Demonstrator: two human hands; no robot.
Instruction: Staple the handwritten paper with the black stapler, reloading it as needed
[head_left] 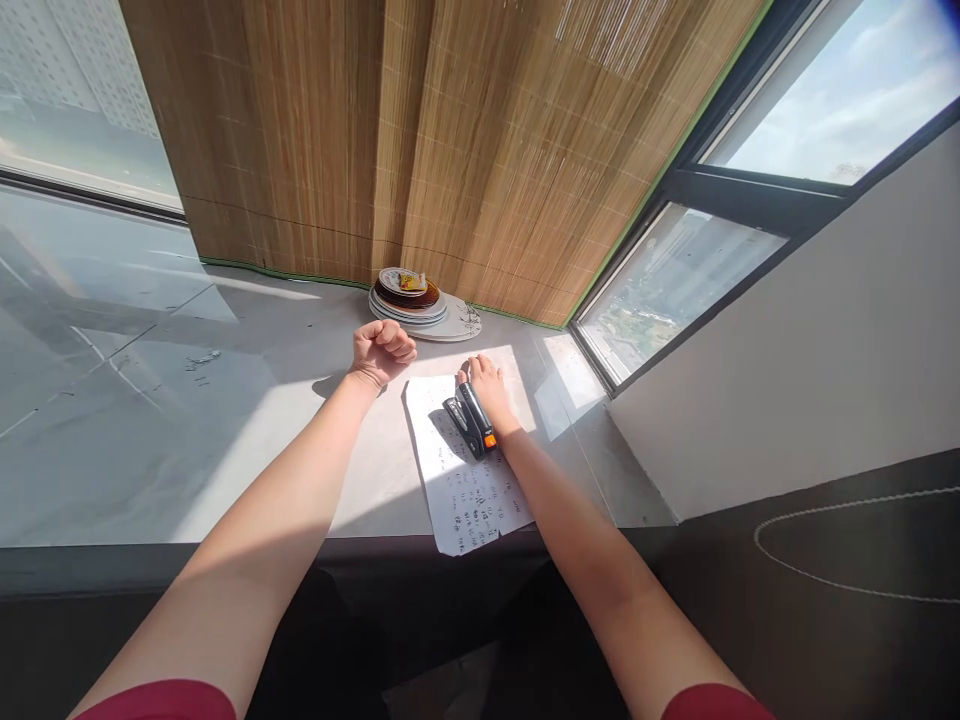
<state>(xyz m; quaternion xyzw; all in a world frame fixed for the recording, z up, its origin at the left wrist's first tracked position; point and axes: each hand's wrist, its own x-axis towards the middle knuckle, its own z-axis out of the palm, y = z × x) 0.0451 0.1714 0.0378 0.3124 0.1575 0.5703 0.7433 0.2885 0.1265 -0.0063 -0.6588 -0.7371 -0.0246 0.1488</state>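
Head view, left hand (384, 352): closed in a fist, palm side partly turned up, above the ledge; whether anything is inside the fist I cannot tell.
Head view, right hand (487, 388): reaches over the upper right part of the paper (469, 505), fingers pointing away from the body, just against the stapler (469, 420); its thumb side is partly hidden, so I cannot tell whether it grips.
Stapler: black with an orange piece at its near end, at the left side of the right hand, lower right of the fist; its shadow falls on the paper.
Paper: white, handwritten, beneath the stapler and partly behind the right forearm; its near end hangs over the front edge of the ledge.
Ledge (277, 440): pale and tiled, beneath both hands, part in sun, part in shade.
Plates (409, 318): stacked just beyond the left hand, a brown one among white ones.
Packet (412, 283): small, yellow, on top of the plates.
Bits (202, 359): small and dark, scattered well to the left of the left hand.
Blind (450, 140): slatted, brown, hanging beyond both hands, behind the plates.
Window (679, 280): dark-framed, to the right of the right hand.
Sleeves (161, 702): dark red, on both upper arms.
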